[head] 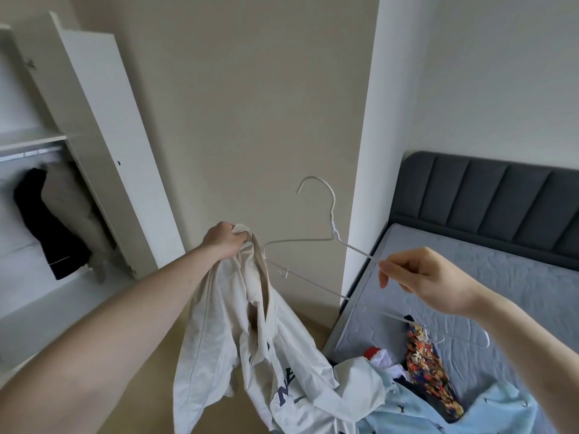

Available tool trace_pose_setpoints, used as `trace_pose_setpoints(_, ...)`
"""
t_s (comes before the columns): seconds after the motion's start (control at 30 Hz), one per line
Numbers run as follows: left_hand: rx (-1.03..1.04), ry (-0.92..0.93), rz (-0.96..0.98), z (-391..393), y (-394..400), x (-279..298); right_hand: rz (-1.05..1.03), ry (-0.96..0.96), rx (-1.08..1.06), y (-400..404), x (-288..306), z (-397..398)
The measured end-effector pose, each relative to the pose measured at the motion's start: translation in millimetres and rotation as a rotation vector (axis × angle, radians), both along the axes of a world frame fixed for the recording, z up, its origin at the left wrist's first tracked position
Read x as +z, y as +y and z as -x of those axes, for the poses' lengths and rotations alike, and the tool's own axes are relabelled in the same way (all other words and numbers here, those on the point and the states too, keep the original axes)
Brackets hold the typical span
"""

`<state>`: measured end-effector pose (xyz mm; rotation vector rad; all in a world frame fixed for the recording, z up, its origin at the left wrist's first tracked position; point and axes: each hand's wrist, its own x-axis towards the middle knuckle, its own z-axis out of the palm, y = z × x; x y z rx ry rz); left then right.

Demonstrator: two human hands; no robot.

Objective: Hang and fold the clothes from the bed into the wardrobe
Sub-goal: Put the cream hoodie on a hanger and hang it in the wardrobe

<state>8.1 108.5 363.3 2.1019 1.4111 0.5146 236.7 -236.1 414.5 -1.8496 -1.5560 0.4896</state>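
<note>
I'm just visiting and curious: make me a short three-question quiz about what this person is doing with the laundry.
1. True or false: the white wire hanger already hangs on the wardrobe rail.
2. Which hand grips the cream shirt? A) left hand B) right hand
3. Fill in: the light blue garment lies on the ____.

Key: 1. False, the right hand pinches it in the air. 2. A. 3. bed.

You are looking at one readable print only: dark blue capitals "NE" showing on the front of the cream shirt (282,355), the rest of the word folding out of sight; smaller marks above it are staying illegible.
</note>
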Motion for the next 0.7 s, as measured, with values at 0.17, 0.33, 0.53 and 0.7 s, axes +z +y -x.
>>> trace_pose_setpoints(0.17,0.076,-0.013,0.004,-1,1,-7,-0.001,0.014,-0.025,-4,-3,-4)
trace_pose_setpoints(0.33,0.019,-0.046,0.004,-18,-14,-15,0.028,0.028,0.005,2,-25,5)
trace_pose_setpoints(0.53,-0.074,-0.126,0.001,-26,-31,-3,0.009,0.037,-0.029,9,-43,9)
trace_pose_setpoints(0.7,-0.201,-0.269,-0.021,-39,-64,18,-0.017,0.05,-0.04,25,-68,32)
